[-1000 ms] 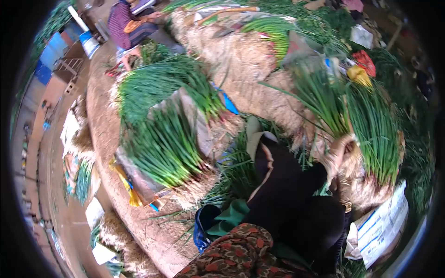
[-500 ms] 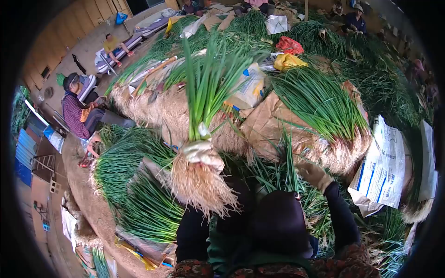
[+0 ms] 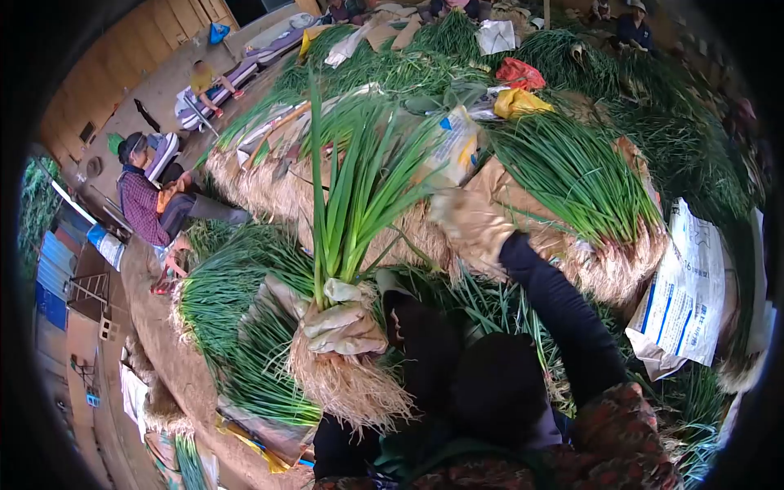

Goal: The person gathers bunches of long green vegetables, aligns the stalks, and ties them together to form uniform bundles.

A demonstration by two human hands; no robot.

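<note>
In a pale glove, my left hand (image 3: 345, 327) is wrapped round a bunch of green onions (image 3: 355, 204) just above the roots. The bunch stands upright, its long leaves fanning out on top and its pale, stringy roots (image 3: 347, 384) hanging below the glove. My right hand (image 3: 469, 224), also gloved, is raised to the right of the leaves, apart from them. Motion smears its fingers, so I cannot make out their shape. Behind it lies brown paper (image 3: 498, 188) beside a pile of green onions (image 3: 572, 175).
More green onions (image 3: 237, 286) lie in a heap at the left. A printed white sack (image 3: 682, 282) stands at the right, with a red bag (image 3: 520, 73) and a yellow bag (image 3: 523, 103) farther back. A person in a checked shirt (image 3: 145, 204) sits at the left; others sit behind.
My right hand has moved up and left, from the loose leaves low on the right toward the bunch. My left hand, still round the green onions, has come slightly lower.
</note>
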